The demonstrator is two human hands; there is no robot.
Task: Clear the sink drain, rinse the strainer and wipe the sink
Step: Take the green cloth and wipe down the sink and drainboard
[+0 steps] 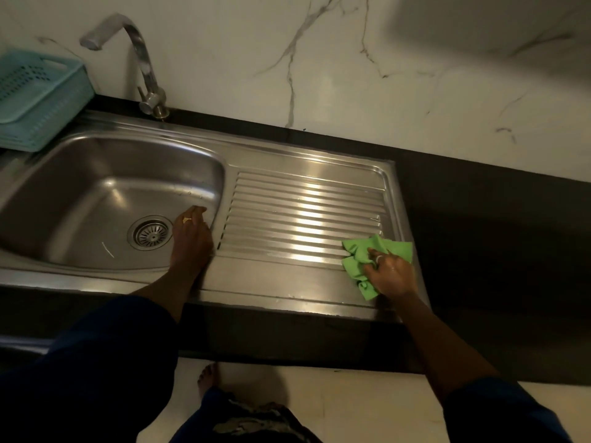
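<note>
A stainless steel sink (96, 187) has its bowl on the left and a ribbed drainboard (303, 212) on the right. The round strainer (151, 233) sits in the drain at the bowl's bottom. My left hand (192, 238) rests on the bowl's right inner wall beside the strainer, fingers spread and holding nothing. At the drainboard's front right corner my right hand (391, 273) presses a crumpled green cloth (361, 254) onto the steel.
A chrome faucet (144, 62) stands behind the bowl, spout turned left. A teal plastic basket (38, 97) sits at the sink's back left. Black countertop (495, 235) extends right of the drainboard. A marble wall rises behind. My bare foot (208, 378) is on the floor below.
</note>
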